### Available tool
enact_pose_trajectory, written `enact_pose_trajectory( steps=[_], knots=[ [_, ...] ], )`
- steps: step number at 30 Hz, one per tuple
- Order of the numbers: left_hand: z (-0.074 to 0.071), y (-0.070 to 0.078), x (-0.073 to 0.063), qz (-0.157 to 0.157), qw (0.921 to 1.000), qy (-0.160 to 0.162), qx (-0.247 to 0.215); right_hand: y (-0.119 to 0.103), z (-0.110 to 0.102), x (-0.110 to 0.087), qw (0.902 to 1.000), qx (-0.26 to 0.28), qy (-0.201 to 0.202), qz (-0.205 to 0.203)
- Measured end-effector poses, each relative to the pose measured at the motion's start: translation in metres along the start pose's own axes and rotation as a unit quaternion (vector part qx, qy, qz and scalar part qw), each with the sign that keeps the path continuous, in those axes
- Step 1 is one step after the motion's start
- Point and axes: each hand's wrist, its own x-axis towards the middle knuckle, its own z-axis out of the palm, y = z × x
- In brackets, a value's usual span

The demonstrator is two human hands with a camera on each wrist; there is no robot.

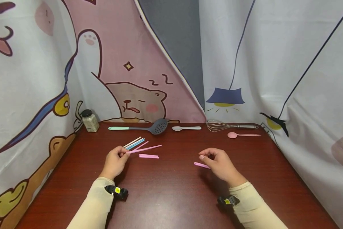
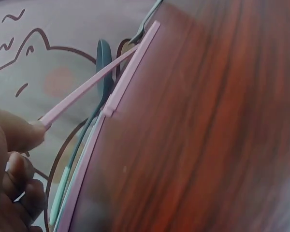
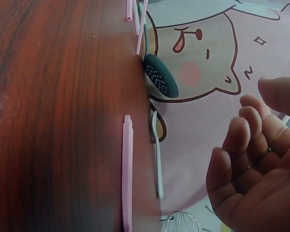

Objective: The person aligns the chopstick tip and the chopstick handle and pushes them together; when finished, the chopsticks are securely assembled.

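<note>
My left hand pinches a slim pink stick between thumb and fingers, with its free end pointing right. In the left wrist view, the held stick slants up from the fingertips. Just beyond that hand lie blue sticks, a white stick and another pink one. Short pink sticks rest side by side to the right of this pile. My right hand hovers with loosely bent fingers and nothing between them. Under its fingertips lie more pink sticks, partly covered by the hand in the head view.
Along the table's back edge lie a slotted turner, a white spoon and a whisk. A pink spoon is in front of the whisk. At back left stands a jar with a black lid. Printed curtains surround the table.
</note>
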Motion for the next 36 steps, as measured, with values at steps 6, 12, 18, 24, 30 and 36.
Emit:
enact_pose_trajectory(
  steps=[6, 12, 18, 24, 30, 36],
  knots=[
    [-0.009, -0.007, 0.002, -0.012, 0.9963, -0.027, 0.081, 0.007, -0.005, 0.002, 0.9995, -0.028, -0.013, 0.01],
    [-0.018, -0.008, 0.001, -0.042, 0.9874, -0.059, 0.141, 0.016, -0.011, 0.005, 0.9981, -0.043, -0.033, 0.029],
    [-0.023, -0.003, -0.001, -0.06, 0.9804, -0.07, 0.174, 0.023, -0.013, 0.006, 0.9973, -0.043, -0.037, 0.046],
    [-0.027, -0.001, -0.001, -0.068, 0.9708, -0.083, 0.215, 0.031, -0.013, 0.007, 0.9959, -0.048, -0.043, 0.065],
    [-0.028, -0.001, 0.0, -0.072, 0.9617, -0.085, 0.251, 0.036, -0.015, 0.008, 0.9913, -0.064, -0.054, 0.102],
    [-0.018, 0.006, -0.001, 0.005, 0.9745, -0.074, 0.212, 0.04, -0.016, 0.005, 0.9843, -0.071, -0.107, 0.121]
  ],
)
